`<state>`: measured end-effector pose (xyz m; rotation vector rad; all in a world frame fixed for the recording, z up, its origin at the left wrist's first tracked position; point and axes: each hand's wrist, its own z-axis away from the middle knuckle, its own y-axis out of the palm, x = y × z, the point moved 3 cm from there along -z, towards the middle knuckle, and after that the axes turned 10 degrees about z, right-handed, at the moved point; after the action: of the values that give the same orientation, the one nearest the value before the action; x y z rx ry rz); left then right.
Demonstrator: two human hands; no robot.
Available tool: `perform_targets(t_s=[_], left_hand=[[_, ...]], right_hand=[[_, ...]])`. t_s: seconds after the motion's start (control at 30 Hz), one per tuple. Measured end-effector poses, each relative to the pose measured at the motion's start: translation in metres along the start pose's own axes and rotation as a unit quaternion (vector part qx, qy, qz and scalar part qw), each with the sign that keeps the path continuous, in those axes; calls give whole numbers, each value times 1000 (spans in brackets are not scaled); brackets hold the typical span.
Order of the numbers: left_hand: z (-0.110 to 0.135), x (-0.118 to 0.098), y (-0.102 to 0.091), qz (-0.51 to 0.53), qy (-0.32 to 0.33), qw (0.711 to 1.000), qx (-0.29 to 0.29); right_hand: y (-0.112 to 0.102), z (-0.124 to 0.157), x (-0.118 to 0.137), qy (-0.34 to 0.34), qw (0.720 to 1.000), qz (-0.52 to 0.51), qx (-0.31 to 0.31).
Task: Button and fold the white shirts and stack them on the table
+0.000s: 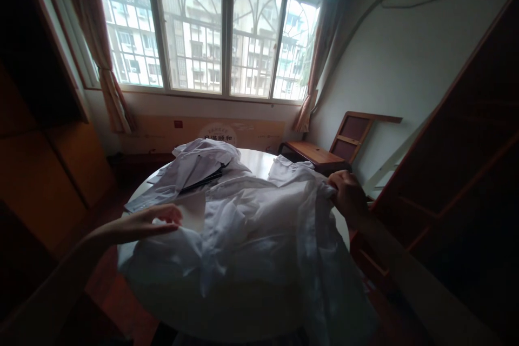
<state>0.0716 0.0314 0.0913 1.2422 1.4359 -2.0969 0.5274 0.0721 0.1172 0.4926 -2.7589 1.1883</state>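
A crumpled white shirt (259, 238) lies spread over a round pale table (253, 161). My left hand (152, 223) pinches the shirt's left edge, fingers closed on the cloth. My right hand (347, 194) grips the shirt's right side in a fist near the table's right rim. A second white garment (194, 167) lies bunched at the far left of the table, with a dark flat item (203, 179) tucked under it.
A wooden chair (324, 148) stands beyond the table at the right. Dark wooden cabinets (44, 162) line the left, and a wooden frame (458, 173) rises at the right. A large barred window (206, 27) with curtains fills the far wall.
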Motion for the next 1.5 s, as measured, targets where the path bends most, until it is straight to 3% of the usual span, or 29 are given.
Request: perform_targets(t_s=[0.07, 0.2, 0.27, 0.33, 0.4, 0.47, 0.6, 0.73, 0.83, 0.93, 1.0, 1.1, 1.2, 1.37, 1.5], left_hand=[[-9, -6, 6, 5, 20, 999, -43], [-44, -12, 35, 9, 9, 996, -85], [-64, -11, 45, 14, 5, 992, -123], [-83, -8, 50, 23, 5, 990, -140], [-97, -6, 47, 23, 11, 988, -152], [-105, -7, 38, -5, 17, 980, -200], [-112, -19, 16, -33, 7, 936, -349], [-115, -32, 1, 112, 32, 868, -482], [-116, -46, 2, 218, 98, 816, -525], [-118, -64, 16, 248, 169, 793, -530], [-117, -76, 31, 242, 223, 789, -519], [-116, -90, 58, 209, 302, 805, -467], [-115, -92, 77, 154, 324, 838, -412], [-111, -79, 79, 36, 257, 878, -403], [-114, -68, 80, -62, 201, 936, -283]], right_hand=[[11, -1, 3, -14, 999, 39, 2], [26, -2, 2, -5, 996, 72, 59], [27, -5, 0, -3, 989, 68, 130], [25, -7, 1, -44, 969, 29, 240], [20, -8, 5, -85, 937, -19, 337], [14, -9, 11, -78, 923, -20, 376], [19, 0, 35, -44, 945, 99, 308], [44, 15, 59, -107, 939, 183, 271], [51, 7, 66, -101, 950, 200, 216], [40, -17, 70, -12, 980, 174, 94], [34, -31, 75, 50, 990, 114, 66], [37, -37, 90, 40, 990, 23, 133], [43, -24, 100, -35, 974, 59, 214], [51, 11, 87, -82, 930, 208, 291], [55, 17, 60, -75, 904, 232, 350]])
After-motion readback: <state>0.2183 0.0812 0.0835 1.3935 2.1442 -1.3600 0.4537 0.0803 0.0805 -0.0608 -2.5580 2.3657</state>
